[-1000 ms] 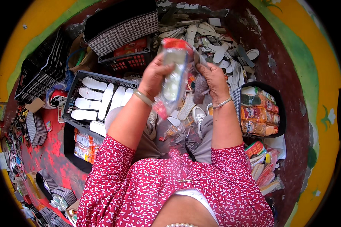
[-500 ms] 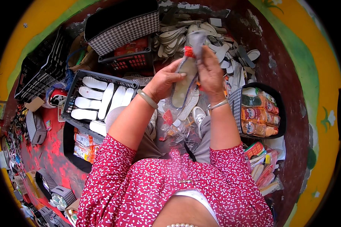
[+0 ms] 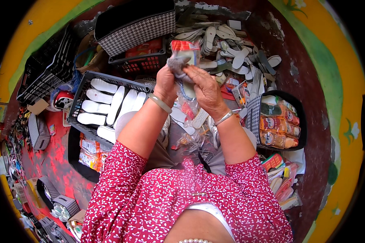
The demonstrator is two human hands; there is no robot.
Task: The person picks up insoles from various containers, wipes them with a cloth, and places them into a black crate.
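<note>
In front of me, both hands hold a bundle of insoles [image 3: 187, 89] with a grey, fuzzy-looking part [image 3: 177, 65] folded or bent at its upper end. A clear plastic packet with a red top [image 3: 185, 47] sticks up beyond the fingers. My left hand [image 3: 165, 84] grips the bundle from its left side, its fingers partly hidden behind it. My right hand [image 3: 207, 90] presses on the grey part, thumb and fingers closed over it. Just below hang crumpled clear plastic and a red scrap [image 3: 187, 110]. How the insoles lie inside the packet is hidden.
To the left, a dark crate [image 3: 80, 92] holds white insoles. A large pile of loose insoles [image 3: 239, 56] lies at the far right. On the right stands a houndstooth basket [image 3: 253, 117] of packaged pairs. Another houndstooth basket [image 3: 140, 34] rests on a crate at the back.
The hands have come together and shifted left. The pale insole and grey piece, held apart before, are now bundled between both hands, and the red-topped packet shows above them.
</note>
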